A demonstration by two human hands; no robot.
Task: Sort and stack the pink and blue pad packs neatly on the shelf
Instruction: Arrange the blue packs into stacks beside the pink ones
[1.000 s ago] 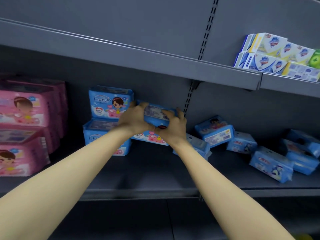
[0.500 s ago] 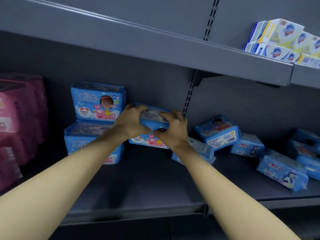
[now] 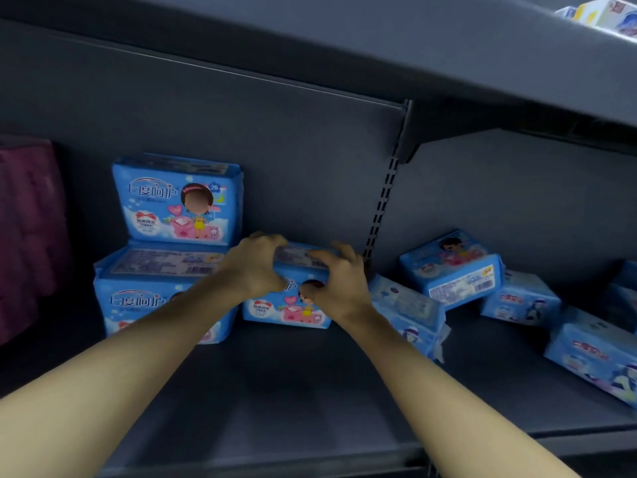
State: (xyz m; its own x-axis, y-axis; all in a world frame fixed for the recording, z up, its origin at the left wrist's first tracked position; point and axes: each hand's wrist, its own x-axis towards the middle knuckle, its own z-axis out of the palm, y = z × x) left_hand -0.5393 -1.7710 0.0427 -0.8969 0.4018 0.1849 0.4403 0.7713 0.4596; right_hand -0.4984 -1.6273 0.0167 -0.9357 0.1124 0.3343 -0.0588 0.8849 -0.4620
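I've got my left hand point(image 3: 253, 265) and right hand point(image 3: 339, 288) curled over the top of one blue pack point(image 3: 289, 307), holding it upright so it squares up against the blue stack point(image 3: 169, 236) just left of my left hand; glossy, pillowy plastic, likely dents easily; loose packs point(image 3: 451, 267) sprawl right of my right hand

blue pad pack point(image 3: 286, 308) upright on shelf point(image 3: 310, 391), beside two stacked blue packs point(image 3: 175, 201), loose blue packs point(image 3: 451, 267) tumbled right, pink packs point(image 3: 27, 219) far left
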